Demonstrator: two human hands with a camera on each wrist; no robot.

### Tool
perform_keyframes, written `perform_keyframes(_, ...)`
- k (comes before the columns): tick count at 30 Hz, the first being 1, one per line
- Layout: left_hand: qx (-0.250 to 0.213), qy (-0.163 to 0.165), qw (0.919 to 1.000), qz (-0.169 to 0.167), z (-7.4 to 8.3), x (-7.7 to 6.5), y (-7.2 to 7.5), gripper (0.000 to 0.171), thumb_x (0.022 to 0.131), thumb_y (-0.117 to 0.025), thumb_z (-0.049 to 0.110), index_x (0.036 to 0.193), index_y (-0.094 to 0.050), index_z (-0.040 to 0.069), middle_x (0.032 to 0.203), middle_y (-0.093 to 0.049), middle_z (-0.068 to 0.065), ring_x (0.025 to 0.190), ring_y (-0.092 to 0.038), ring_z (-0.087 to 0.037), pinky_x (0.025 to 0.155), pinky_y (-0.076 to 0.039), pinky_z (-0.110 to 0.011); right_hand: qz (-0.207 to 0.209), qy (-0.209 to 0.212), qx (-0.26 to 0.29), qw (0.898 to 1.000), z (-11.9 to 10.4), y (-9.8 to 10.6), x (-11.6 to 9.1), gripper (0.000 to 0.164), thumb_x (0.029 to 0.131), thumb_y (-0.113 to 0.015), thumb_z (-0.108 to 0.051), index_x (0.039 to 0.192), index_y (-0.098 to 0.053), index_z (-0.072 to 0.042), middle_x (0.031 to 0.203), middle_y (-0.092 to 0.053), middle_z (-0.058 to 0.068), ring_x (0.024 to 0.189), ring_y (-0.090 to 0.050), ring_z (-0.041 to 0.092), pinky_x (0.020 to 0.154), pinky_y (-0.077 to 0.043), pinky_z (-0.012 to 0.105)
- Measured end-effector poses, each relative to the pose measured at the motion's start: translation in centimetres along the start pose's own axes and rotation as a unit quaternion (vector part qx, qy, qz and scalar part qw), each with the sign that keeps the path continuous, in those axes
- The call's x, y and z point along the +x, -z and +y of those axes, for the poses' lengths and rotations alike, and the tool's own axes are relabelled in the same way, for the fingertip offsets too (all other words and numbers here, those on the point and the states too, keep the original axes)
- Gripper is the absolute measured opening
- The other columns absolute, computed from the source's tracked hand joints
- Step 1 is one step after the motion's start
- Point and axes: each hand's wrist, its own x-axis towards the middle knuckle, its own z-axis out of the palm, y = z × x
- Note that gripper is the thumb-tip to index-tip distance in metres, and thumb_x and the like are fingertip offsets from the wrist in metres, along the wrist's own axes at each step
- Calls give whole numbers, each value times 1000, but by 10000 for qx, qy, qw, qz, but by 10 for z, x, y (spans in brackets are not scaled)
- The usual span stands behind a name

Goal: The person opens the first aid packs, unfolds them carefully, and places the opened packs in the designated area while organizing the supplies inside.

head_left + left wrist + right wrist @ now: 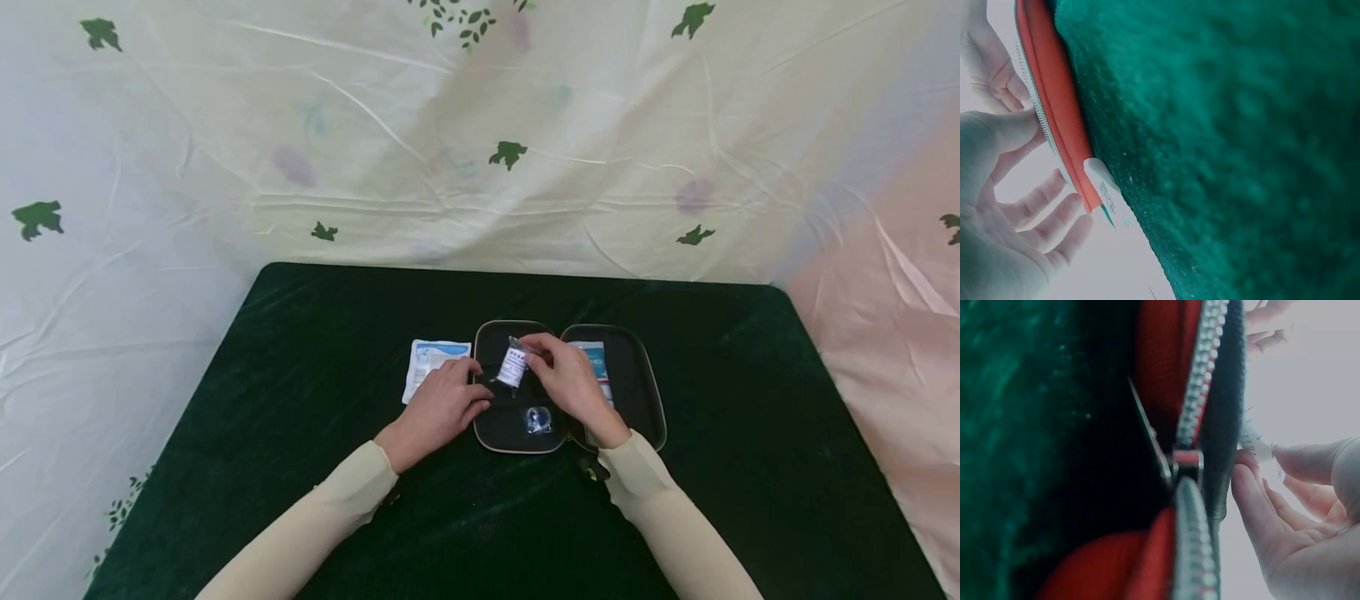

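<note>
An unzipped black-lined case [636, 375] lies spread on the table, its red outer side [1063, 94] and zipper showing in the left wrist view. Over its left half, my right hand [572, 379] pinches a small clear packet with a white printed label [513, 367]. In the right wrist view, thumb and fingers meet on that packet [1257, 444]. My left hand [442, 404] is at the case's left rim with its fingers loosely bent, holding nothing visible. It partly covers a white and blue packet [426, 357] beside the case.
A small clear bag with a round item [537, 420] lies in the case's left half. A teal and white packet [597, 360] sits in the right half, partly behind my right hand. A small dark object [592, 469] lies by the right sleeve. Dark green cloth covers the table [360, 325].
</note>
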Motion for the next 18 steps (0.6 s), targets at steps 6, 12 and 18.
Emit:
perform_keyframes(6, -230, 42, 9997, 64, 0, 3, -1, 14, 99, -72, 27, 110, -77, 21, 135, -58, -7, 126, -55, -26, 106, -47, -47, -74, 26, -12, 10000, 0, -2, 1, 26, 104, -63, -13, 129, -68, -10, 120, -72, 11, 94, -65, 24, 81, -51, 40)
perform_keyframes(12, -330, 59, 9992, 216, 1, 6, -1, 5, 99, -72, 23, 102, -75, 21, 134, -59, -6, 128, -52, -29, 111, -42, -50, -231, 78, -42, 9997, 0, -5, 2, 26, 103, -64, -11, 129, -69, -11, 122, -70, 11, 98, -66, 24, 85, -53, 42)
perform_keyframes(18, -367, -19, 9988, 318, 1, 6, -2, 5, 100, -71, 21, 103, -75, 18, 137, -58, -7, 132, -51, -29, 114, -37, -56, -343, 86, -148, 9993, -2, -7, -1, 24, 102, -65, -10, 125, -72, -11, 125, -67, 11, 104, -65, 25, 89, -55, 44)
